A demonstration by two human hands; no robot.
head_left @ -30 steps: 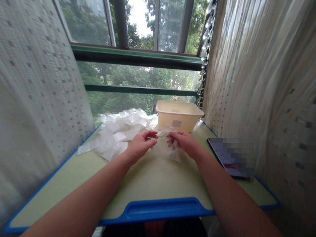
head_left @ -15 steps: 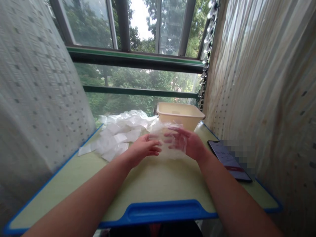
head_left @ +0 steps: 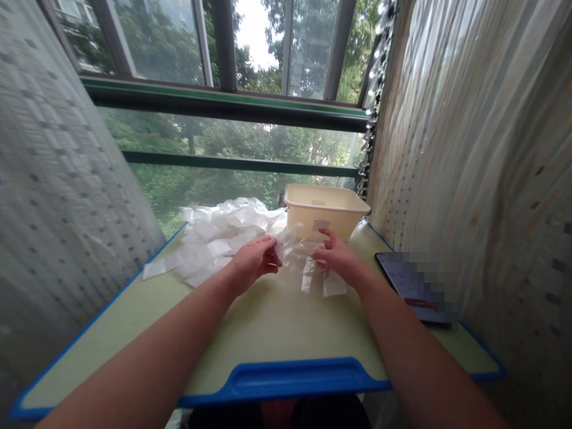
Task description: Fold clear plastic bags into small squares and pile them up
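Between my hands stretches a thin, clear plastic bag (head_left: 292, 247), with two strips hanging down at its right end. My left hand (head_left: 257, 262) is closed on the bag's left end, its thumb and fingertips pinched together. My right hand (head_left: 337, 259) grips the other end with its lower fingers, while the index finger is raised. To the left of my left hand lies a loose pile of white, translucent plastic bags (head_left: 210, 244). Just behind my right hand stands a cream plastic bin (head_left: 299, 217), with a pale label on its front.
Under everything is a pale green table (head_left: 268, 333) with a blue rim and a blue tray lip (head_left: 299, 376) at the front. A phone (head_left: 406, 286), partly blurred out, lies at the right. Curtains (head_left: 469, 149) hang on both sides, and a window rises behind.
The bag, earlier blurred across both hands, is now drawn out between them with strips hanging down. My fingers have closed on it, and the bin's front label has come into view.
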